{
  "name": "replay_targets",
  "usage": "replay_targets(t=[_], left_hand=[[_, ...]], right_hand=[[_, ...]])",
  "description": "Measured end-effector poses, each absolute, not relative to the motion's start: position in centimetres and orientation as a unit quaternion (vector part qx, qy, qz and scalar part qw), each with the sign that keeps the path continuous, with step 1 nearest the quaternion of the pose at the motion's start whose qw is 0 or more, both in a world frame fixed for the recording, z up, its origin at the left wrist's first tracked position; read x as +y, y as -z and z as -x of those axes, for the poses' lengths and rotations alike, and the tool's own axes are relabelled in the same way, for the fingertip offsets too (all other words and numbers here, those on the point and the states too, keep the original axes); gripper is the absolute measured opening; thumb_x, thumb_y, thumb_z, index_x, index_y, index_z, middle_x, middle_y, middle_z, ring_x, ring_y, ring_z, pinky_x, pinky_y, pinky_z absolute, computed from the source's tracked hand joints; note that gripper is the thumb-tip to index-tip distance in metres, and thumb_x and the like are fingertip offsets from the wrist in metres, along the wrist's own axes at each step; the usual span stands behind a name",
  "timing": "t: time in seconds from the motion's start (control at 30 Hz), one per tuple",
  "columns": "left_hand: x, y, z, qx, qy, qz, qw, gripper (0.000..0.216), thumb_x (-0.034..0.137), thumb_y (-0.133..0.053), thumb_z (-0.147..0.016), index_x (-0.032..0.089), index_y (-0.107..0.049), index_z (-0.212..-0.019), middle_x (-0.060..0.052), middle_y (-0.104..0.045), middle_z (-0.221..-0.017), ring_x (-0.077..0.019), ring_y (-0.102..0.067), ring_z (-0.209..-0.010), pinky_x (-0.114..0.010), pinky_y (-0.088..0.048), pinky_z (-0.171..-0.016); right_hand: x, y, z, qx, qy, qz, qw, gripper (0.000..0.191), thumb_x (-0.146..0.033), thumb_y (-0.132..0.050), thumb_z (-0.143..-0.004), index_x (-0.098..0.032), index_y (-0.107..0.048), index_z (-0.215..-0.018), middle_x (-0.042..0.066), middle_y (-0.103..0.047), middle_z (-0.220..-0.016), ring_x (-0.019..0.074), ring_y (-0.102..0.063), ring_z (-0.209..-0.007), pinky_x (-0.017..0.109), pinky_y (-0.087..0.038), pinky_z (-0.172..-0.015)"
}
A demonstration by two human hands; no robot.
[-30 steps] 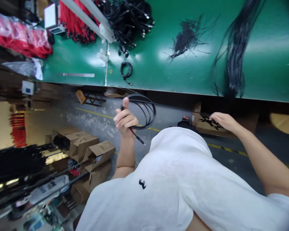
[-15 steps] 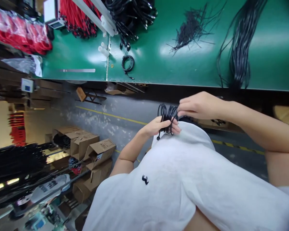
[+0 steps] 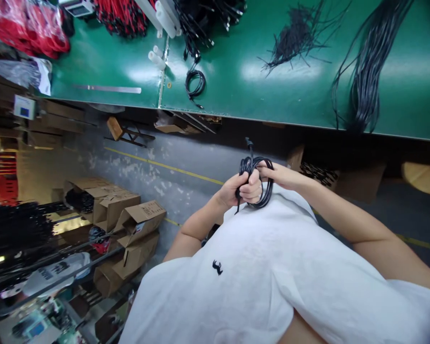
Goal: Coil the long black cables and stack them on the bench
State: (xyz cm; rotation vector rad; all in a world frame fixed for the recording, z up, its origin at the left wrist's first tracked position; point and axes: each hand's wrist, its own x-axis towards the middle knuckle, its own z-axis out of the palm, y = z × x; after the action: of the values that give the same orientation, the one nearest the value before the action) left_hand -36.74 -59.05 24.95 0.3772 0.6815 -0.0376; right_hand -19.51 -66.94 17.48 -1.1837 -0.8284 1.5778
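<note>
A coiled black cable (image 3: 267,193) hangs in front of my white shirt, between my two hands. My left hand (image 3: 241,188) is closed around the near side of the coil, its fingers wrapped over the loops. One cable end with a dark plug (image 3: 250,143) sticks out above that hand, and a thin end shows below it. From the other side my right hand (image 3: 277,174) reaches into the loops; its fingertips pinch at the coil, partly hidden behind the cable.
Beyond my hands runs a green table (image 3: 232,91). On it lie a small coiled cable (image 3: 195,83), a pile of black ties (image 3: 292,38), a long bundle of black strands (image 3: 367,71) and a metal ruler (image 3: 114,89). Cardboard boxes (image 3: 139,222) stand at left.
My right hand has come down from above the coil onto its loops. The left hand has closed more tightly, and the coil has turned, with a plug end now pointing up.
</note>
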Motion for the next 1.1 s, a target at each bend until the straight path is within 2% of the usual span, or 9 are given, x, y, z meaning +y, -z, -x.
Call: replay_targets(t=[0.1, 0.17, 0.33, 0.5, 0.63, 0.73, 0.9, 1.0, 1.1], left_hand=[[-59.0, -24.7, 37.4, 0.298, 0.061, -0.198, 0.932, 0.048, 0.053, -0.058, -0.091, 0.021, -0.038, -0.062, 0.008, -0.022, -0.046, -0.0078, -0.023, -0.036, -0.023, -0.027, -0.039], [-58.6, -24.5, 37.9, 0.284, 0.049, -0.206, 0.935, 0.049, 0.055, -0.058, -0.091, 0.021, -0.039, -0.062, 0.009, -0.021, -0.046, -0.0073, -0.022, -0.037, -0.022, -0.027, -0.039], [-57.8, -24.2, 38.7, 0.291, 0.02, -0.215, 0.932, 0.058, 0.071, -0.05, -0.087, 0.02, -0.04, -0.061, 0.009, -0.019, -0.045, -0.0067, -0.02, -0.036, -0.021, -0.027, -0.04], [-57.6, -24.6, 39.4, 0.262, -0.016, -0.252, 0.931, 0.057, 0.071, -0.046, -0.089, 0.019, -0.054, -0.069, 0.008, -0.028, -0.046, -0.0074, -0.028, -0.037, -0.023, -0.034, -0.042], [-56.2, -25.3, 40.3, 0.234, -0.015, -0.325, 0.916, 0.039, 0.052, -0.071, -0.08, 0.014, -0.066, -0.089, 0.003, -0.047, -0.055, -0.0106, -0.049, -0.049, -0.029, -0.048, -0.058], [-55.2, -25.7, 40.6, 0.212, -0.001, -0.379, 0.901, 0.049, 0.048, -0.084, -0.066, 0.013, -0.066, -0.095, 0.003, -0.051, -0.061, -0.0113, -0.053, -0.055, -0.033, -0.052, -0.068], [-55.2, -25.4, 40.7, 0.241, -0.083, -0.451, 0.855, 0.052, 0.063, -0.078, -0.069, 0.018, -0.053, -0.073, 0.01, -0.035, -0.051, -0.0035, -0.031, -0.042, -0.023, -0.038, -0.049], [-55.5, -24.7, 40.9, 0.23, -0.044, -0.501, 0.833, 0.052, 0.065, -0.075, -0.071, 0.018, -0.054, -0.077, 0.008, -0.041, -0.052, -0.0053, -0.037, -0.043, -0.024, -0.038, -0.049], [-55.8, -24.0, 41.4, 0.235, -0.03, -0.537, 0.81, 0.05, 0.065, -0.07, -0.077, 0.017, -0.056, -0.082, 0.008, -0.044, -0.054, -0.006, -0.04, -0.045, -0.023, -0.038, -0.05]], right_hand=[[-65.1, -17.5, 20.7, -0.252, -0.688, 0.419, 0.536, 0.045, -0.054, -0.08, -0.069, -0.019, -0.052, -0.076, -0.004, -0.048, -0.063, 0.0092, -0.046, -0.058, 0.025, -0.046, -0.058], [-64.9, -18.8, 20.1, -0.242, -0.688, 0.409, 0.549, 0.045, -0.046, -0.085, -0.064, -0.019, -0.051, -0.075, -0.007, -0.042, -0.06, 0.0073, -0.04, -0.053, 0.023, -0.041, -0.05], [-65.0, -22.2, 18.1, -0.365, -0.655, 0.46, 0.476, 0.044, -0.047, -0.077, -0.075, -0.021, -0.06, -0.107, -0.007, -0.05, -0.068, 0.0064, -0.039, -0.048, 0.021, -0.033, -0.043], [-63.9, -23.7, 18.7, -0.513, -0.518, 0.531, 0.432, 0.039, -0.052, -0.066, -0.083, -0.021, -0.067, -0.107, -0.003, -0.058, -0.07, 0.0097, -0.048, -0.055, 0.024, -0.038, -0.052], [-63.4, -24.8, 19.1, -0.537, -0.477, 0.551, 0.425, 0.04, -0.055, -0.065, -0.082, -0.019, -0.07, -0.099, 0.003, -0.065, -0.081, 0.0166, -0.058, -0.073, 0.028, -0.045, -0.065], [-63.4, -25.6, 19.4, -0.563, -0.44, 0.57, 0.406, 0.041, -0.058, -0.063, -0.084, -0.019, -0.07, -0.095, 0.005, -0.067, -0.088, 0.0205, -0.061, -0.081, 0.031, -0.048, -0.072], [-64.0, -26.4, 21.0, -0.637, -0.187, 0.647, 0.376, 0.04, -0.052, -0.06, -0.089, -0.021, -0.066, -0.115, 0.012, -0.065, -0.112, 0.0293, -0.059, -0.109, 0.043, -0.047, -0.092], [-63.9, -26.5, 21.5, -0.712, -0.05, 0.632, 0.301, 0.034, -0.044, -0.056, -0.094, -0.028, -0.062, -0.122, 0.01, -0.062, -0.125, 0.0302, -0.05, -0.126, 0.053, -0.033, -0.109], [-63.7, -25.7, 21.2, -0.803, -0.037, 0.561, 0.195, 0.023, -0.034, -0.046, -0.098, -0.026, -0.065, -0.109, 0.006, -0.068, -0.104, 0.0246, -0.059, -0.106, 0.049, -0.035, -0.106]])
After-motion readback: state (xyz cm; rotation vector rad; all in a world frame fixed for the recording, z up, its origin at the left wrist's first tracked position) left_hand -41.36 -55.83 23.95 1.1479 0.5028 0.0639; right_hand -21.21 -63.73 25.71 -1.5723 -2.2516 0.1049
